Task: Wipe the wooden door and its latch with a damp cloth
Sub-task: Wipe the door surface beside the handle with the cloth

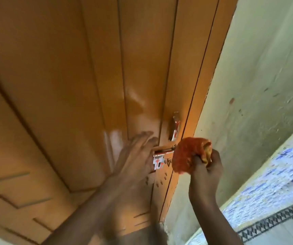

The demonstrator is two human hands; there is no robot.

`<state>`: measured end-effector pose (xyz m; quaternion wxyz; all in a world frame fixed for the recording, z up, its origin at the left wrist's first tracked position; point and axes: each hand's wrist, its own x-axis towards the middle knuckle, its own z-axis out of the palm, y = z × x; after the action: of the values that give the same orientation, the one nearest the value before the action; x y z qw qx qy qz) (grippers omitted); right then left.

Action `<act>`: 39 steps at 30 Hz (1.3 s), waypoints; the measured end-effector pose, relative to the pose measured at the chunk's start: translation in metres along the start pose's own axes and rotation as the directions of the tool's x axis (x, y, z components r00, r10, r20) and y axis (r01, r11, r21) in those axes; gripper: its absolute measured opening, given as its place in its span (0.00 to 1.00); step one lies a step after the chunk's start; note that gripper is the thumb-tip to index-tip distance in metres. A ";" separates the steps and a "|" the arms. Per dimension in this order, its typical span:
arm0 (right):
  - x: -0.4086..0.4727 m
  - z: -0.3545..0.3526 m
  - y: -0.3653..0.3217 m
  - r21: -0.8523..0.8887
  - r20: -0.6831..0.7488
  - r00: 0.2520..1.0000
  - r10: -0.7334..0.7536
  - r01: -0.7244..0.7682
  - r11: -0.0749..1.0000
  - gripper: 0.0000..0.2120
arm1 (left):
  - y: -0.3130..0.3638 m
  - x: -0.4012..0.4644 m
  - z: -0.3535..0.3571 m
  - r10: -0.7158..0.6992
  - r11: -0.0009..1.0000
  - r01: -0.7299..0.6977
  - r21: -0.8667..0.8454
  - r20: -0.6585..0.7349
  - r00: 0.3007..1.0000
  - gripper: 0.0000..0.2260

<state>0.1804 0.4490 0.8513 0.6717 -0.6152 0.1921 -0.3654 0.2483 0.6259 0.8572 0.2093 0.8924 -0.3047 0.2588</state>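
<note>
The orange-brown wooden door (68, 82) fills the view, with damp streaks shining near its middle. Its metal latch (161, 157) sits at the right edge, and a shiny handle (175, 126) stands just above it. My left hand (135, 156), blurred, lies flat with fingers spread against the door and covers the latch's left end. My right hand (206, 166) grips a bunched red-orange cloth (186, 154), which is held up just right of the latch, over the door frame (200, 76).
A pale green plastered wall (259, 76) runs along the right of the frame. Lower right, a band of blue-and-white patterned tiles (269, 181) and a dark patterned border (275, 218) line the wall.
</note>
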 end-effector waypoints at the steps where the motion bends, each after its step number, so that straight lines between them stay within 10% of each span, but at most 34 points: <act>1: 0.007 0.012 -0.008 -0.038 -0.064 0.994 -0.085 0.083 0.996 0.11 | -0.010 0.019 -0.003 0.053 0.990 -0.052 0.128 -0.005 0.999 0.24; 5: 0.041 0.062 -0.021 -0.261 -0.146 0.928 -0.344 0.299 0.918 0.19 | -0.045 0.076 -0.011 0.216 0.882 -0.195 0.429 -0.001 0.976 0.28; 13: 0.055 0.074 0.064 -0.482 0.360 0.771 -0.525 0.636 0.603 0.34 | -0.095 0.084 0.017 0.464 0.611 -0.295 0.735 -0.030 0.885 0.29; 18: 0.074 0.099 0.046 -0.401 -0.004 0.921 -0.390 0.356 0.844 0.28 | -0.094 0.085 0.017 0.487 0.564 -0.263 0.783 -0.058 0.872 0.31; 23: 0.066 0.075 0.082 -0.443 0.355 0.682 -0.640 0.725 0.527 0.28 | -0.095 0.085 0.020 0.495 0.531 -0.255 0.808 -0.052 0.867 0.33; 27: 0.084 0.074 0.084 -0.428 0.089 0.842 -0.532 0.514 0.743 0.28 | -0.091 0.084 0.025 0.471 0.531 -0.202 0.823 -0.088 0.878 0.32; 35: 0.073 0.061 0.105 -0.396 0.368 0.641 -0.674 0.764 0.510 0.22 | -0.090 0.081 0.035 0.432 0.531 -0.131 0.837 -0.135 0.892 0.31; 39: 0.082 0.067 0.092 -0.371 0.159 0.779 -0.607 0.617 0.694 0.21 | -0.088 0.078 0.045 0.400 0.558 -0.093 0.825 -0.169 0.901 0.32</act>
<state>0.3055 0.4337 0.7890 0.3724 -0.7728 0.0394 -0.5124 0.3742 0.6321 0.8492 -0.2036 0.7789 -0.2389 0.5430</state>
